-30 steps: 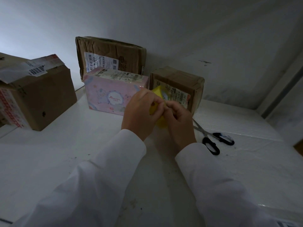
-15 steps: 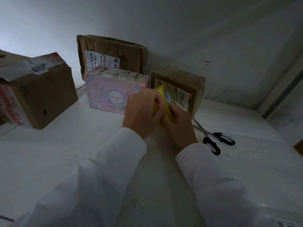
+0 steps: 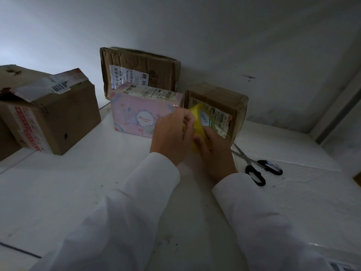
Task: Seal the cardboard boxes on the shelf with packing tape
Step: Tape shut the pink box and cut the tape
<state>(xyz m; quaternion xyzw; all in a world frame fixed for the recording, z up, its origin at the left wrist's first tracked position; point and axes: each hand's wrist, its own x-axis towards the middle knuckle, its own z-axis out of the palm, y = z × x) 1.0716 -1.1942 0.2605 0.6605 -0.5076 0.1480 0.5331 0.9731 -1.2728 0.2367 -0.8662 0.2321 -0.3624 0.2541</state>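
Gripping one yellow roll of packing tape (image 3: 197,122), left hand (image 3: 172,137) and right hand (image 3: 216,153) are seen above the white shelf (image 3: 78,182).
Three brown cardboard boxes (image 3: 48,114) (image 3: 140,69) (image 3: 216,102), one pink printed carton (image 3: 144,112) and one pair of black-handled scissors (image 3: 256,167) are counted there.

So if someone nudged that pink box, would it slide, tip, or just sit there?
The pink box would probably slide rather than tip: it lies wide and low on the smooth white shelf. Its wrapping looks glossy, so it may be a bit slippery to grip. It seems fairly stiff, since its edges look square.
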